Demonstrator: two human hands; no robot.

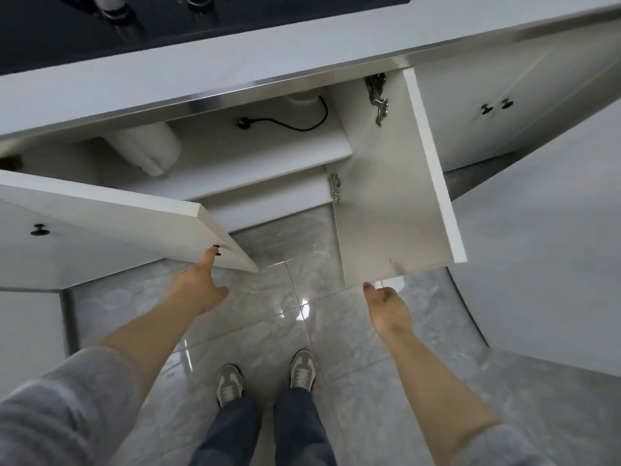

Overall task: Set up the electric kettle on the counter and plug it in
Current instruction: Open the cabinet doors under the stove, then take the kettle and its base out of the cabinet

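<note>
The under-counter cabinet stands with both doors swung out. On its shelf, at the back, lies a black power cord with its plug [242, 123]. The cord runs to a white rounded object [302, 95] that is mostly hidden under the counter edge; it may be the kettle. My left hand [198, 287] reaches up with straight fingers, its fingertips touching the free edge of the left cabinet door [117, 223]. My right hand [389, 311] is at the lower corner of the right cabinet door [396, 196]. Its thumb is on the inner face and its curled fingers are behind the edge.
A white paper towel roll [148, 146] lies on the shelf's left side. Above runs the white counter [201, 68] with a dark hob [67, 28]. More closed cabinet doors with black knobs [497, 107] are to the right. My feet stand on the glossy grey tile floor [268, 331].
</note>
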